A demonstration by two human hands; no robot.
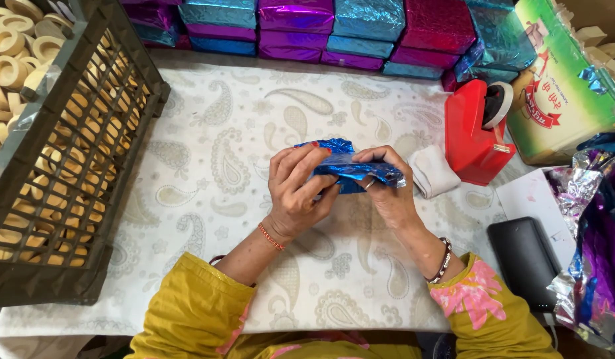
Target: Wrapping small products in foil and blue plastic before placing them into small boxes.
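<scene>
Both my hands meet at the middle of the table over a small packet wrapped in shiny blue foil [353, 167]. My left hand [296, 189] grips its left side, fingers curled over the top. My right hand [386, 186] pinches the foil's right end, where the wrap sticks out crumpled. The packet is held just above the paisley tablecloth [221, 146]. What lies inside the foil is hidden.
A dark plastic crate [68, 166] of tan rings stands at left. Stacked blue and purple foil packets [334, 26] line the far edge. A red tape dispenser [474, 133], a white cloth [432, 171], a green box [560, 80], a black flat device [525, 260] and loose foil sheets [597, 252] sit at right.
</scene>
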